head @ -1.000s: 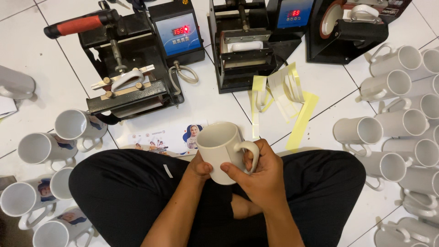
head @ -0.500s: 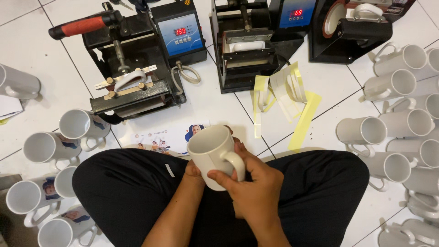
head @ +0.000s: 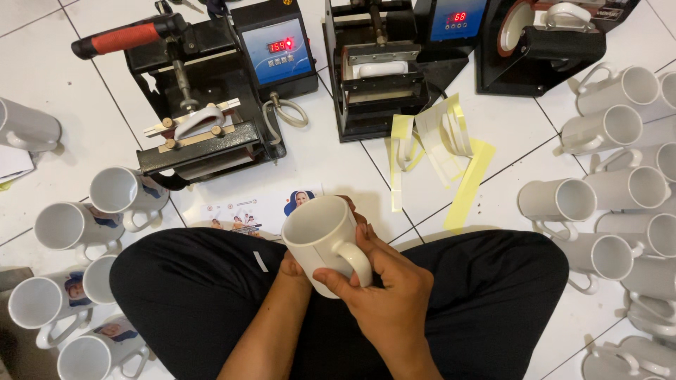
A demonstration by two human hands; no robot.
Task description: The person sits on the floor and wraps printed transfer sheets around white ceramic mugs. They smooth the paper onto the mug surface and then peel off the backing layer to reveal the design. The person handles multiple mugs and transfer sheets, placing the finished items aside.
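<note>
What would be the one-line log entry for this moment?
right hand: grip on handle of plain white ceramic mug | left hand: under mug | position: over lap | mug: tilted

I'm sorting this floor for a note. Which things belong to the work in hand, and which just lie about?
In hand:
- white mug
- left hand, under the mug
- right hand, at its handle

Lying about:
- press with red handle
- middle press
- right press
- yellow strips
- printed sheet
- blank mugs
- printed mugs
</note>
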